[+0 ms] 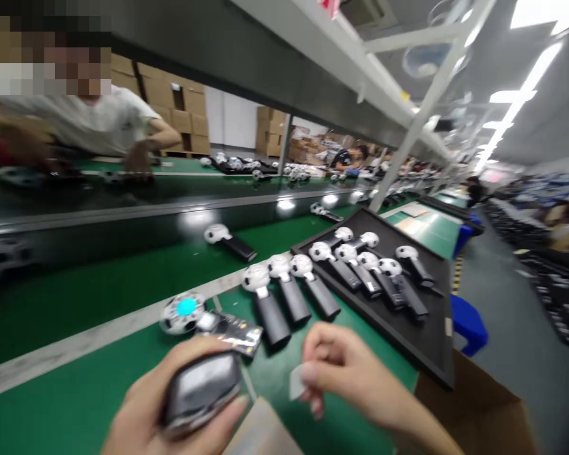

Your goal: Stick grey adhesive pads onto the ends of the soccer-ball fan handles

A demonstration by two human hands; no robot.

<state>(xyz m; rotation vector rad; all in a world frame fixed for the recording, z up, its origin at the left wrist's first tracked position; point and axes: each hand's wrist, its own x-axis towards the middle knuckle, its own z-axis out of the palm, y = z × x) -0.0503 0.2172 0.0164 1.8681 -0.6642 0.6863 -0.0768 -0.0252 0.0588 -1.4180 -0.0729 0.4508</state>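
Note:
My left hand [171,398] is closed around a glossy black rounded object [203,385], held close to me; its exact kind is unclear. Between the thumb and fingers of my right hand [336,373] is a small white piece [296,383], like a label. Just beyond my left hand lies a football-patterned handheld fan [183,313] with a bright cyan disc and a shiny dark handle part. Beside it, several football-patterned fans [272,316] with black handles lie in a row on the green bench. A pale flat strip [263,433] is at the bottom, partly cut off.
On the right, a black tray [436,341] holds several more fans, above an open cardboard box [478,404]. Single fans lie on the green belt [123,303]. A blue stool [469,325] stands beyond the tray. Across the line sits a person in white [109,120]; a shelf hangs overhead.

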